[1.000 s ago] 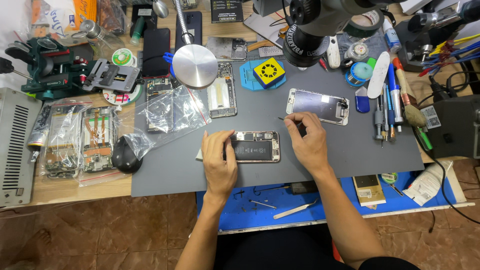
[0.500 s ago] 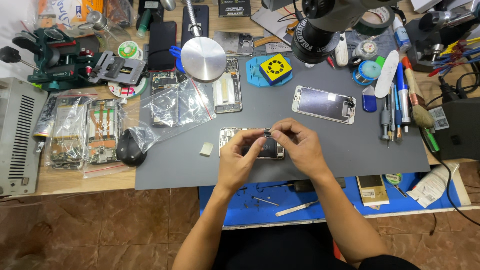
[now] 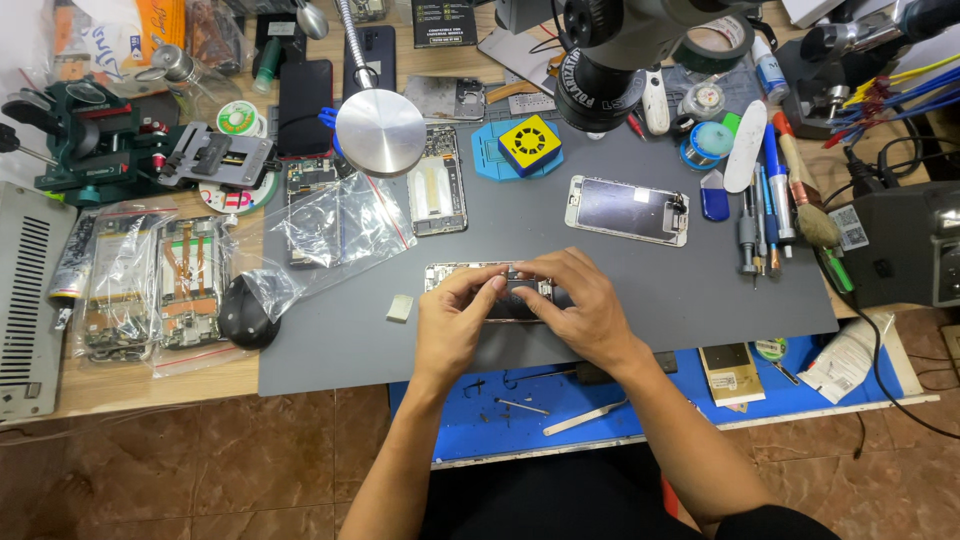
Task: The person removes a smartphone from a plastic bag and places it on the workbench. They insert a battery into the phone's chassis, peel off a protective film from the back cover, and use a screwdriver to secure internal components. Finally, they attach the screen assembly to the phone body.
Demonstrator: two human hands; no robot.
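Both hands now together over opened phone (image 3: pixel 470 285) at mat centre; earlier right hand (image 3: pixel 580 310) held thin tool apart at its top edge. Left hand (image 3: pixel 455 320) pinches small part above phone, right hand's fingertips meeting it. Phone flat on grey mat (image 3: pixel 330 350), table. Separate screen panel (image 3: pixel 628 210) lies well apart, upper right.

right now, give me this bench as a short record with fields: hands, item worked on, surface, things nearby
left hand: left hand pinches the top edge of the opened phone
right hand: right hand covers the phone's right part, fingers meeting the left hand's
surface: grey mat
nearby: separate phone screen at the back right; small pale square pad to the left; clear plastic bag; white tweezers on the blue mat
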